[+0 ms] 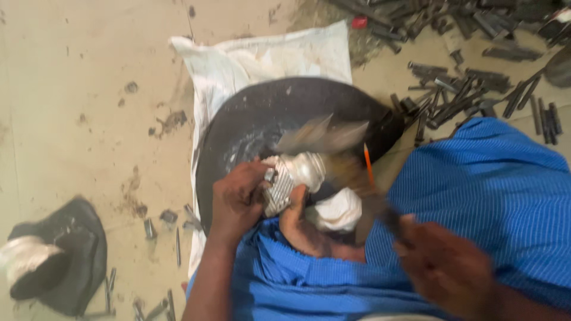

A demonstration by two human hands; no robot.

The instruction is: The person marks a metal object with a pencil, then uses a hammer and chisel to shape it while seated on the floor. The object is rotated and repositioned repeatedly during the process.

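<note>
**Handling of the Ribbed Casting**

The silvery ribbed metal casting [291, 178], at frame centre over the round black pad [250, 125], was judged heavy, rigid and sharp-finned. The left hand [238, 199] was closed around its ribbed end. The right hand [446, 267] was clenched on a blurred brush-like tool [333, 142].

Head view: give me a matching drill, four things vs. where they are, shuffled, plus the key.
Things:
1. silver ribbed metal part
2. dark round disc
3. pile of dark metal rods
4. black bundle

Places:
A. lower left on the floor
B. upper right on the floor
C. gripped in the left hand
D. on the white cloth

Pairs: 1-C, 2-D, 3-B, 4-A. The right hand swings a blurred tool.
</note>
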